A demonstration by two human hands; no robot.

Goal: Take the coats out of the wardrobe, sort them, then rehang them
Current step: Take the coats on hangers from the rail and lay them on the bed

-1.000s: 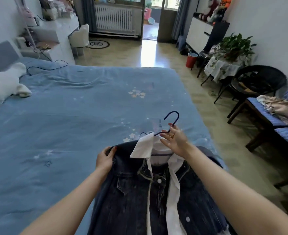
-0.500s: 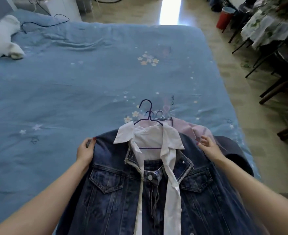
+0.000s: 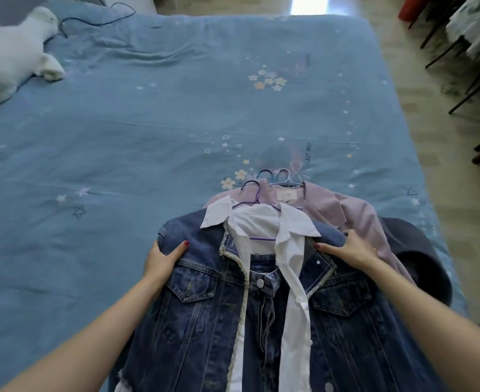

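A dark denim jacket (image 3: 205,306) with a white shirt (image 3: 261,230) inside it lies on the blue bed (image 3: 120,151), on a purple hanger (image 3: 254,198). My left hand (image 3: 161,260) grips the jacket's left shoulder, thumb on top. My right hand (image 3: 352,250) rests on the right shoulder by the collar, fingers spread. Under the jacket lie a lilac coat (image 3: 346,207) and a dark grey garment (image 3: 419,250), with their hanger hooks (image 3: 281,176) poking out above.
A white plush toy (image 3: 12,55) and a dark cable (image 3: 97,21) lie at the bed's far left. To the right of the bed is bare floor (image 3: 436,123), with chair legs (image 3: 473,89) and a cloth-covered table (image 3: 476,21).
My right hand let go of the hanger hook and moved down onto the jacket's right shoulder. The jacket now lies flat on the pile, and my view has tilted down towards the bed.
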